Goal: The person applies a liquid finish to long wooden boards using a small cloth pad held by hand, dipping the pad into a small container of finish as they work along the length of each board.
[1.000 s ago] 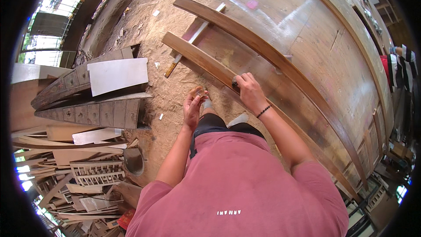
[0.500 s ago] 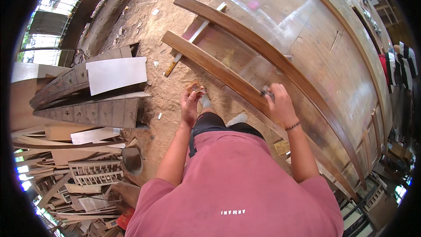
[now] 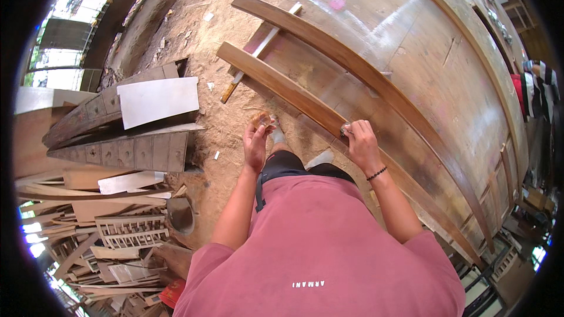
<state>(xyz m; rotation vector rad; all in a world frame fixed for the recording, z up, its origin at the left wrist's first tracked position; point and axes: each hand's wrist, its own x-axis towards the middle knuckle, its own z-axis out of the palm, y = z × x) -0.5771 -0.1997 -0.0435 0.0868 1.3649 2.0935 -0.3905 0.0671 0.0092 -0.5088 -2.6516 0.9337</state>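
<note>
My left hand (image 3: 255,144) holds a small translucent container with amber-brown contents (image 3: 261,120) upright over the floor, beside the lower plank. My right hand (image 3: 360,144) is closed on a small greyish wad (image 3: 345,129), pressed to the long brown lower plank (image 3: 294,94). A second, curved brown plank (image 3: 329,47) runs parallel above it. Both planks lie across a pale crossbar (image 3: 264,43) with a yellowish end, over a large stained wooden board (image 3: 435,82).
Two tapered wooden structures (image 3: 111,149) with a white sheet (image 3: 157,101) lie at my left, above a heap of wood offcuts (image 3: 123,270). A dark round vessel (image 3: 181,214) sits beside the heap. The dusty floor (image 3: 200,17) has small scraps. Striped fabric (image 3: 537,94) is at the far right.
My right hand moved right and down along the lower plank, then slightly back left since half a second ago. My left hand stays in about the same place with the container.
</note>
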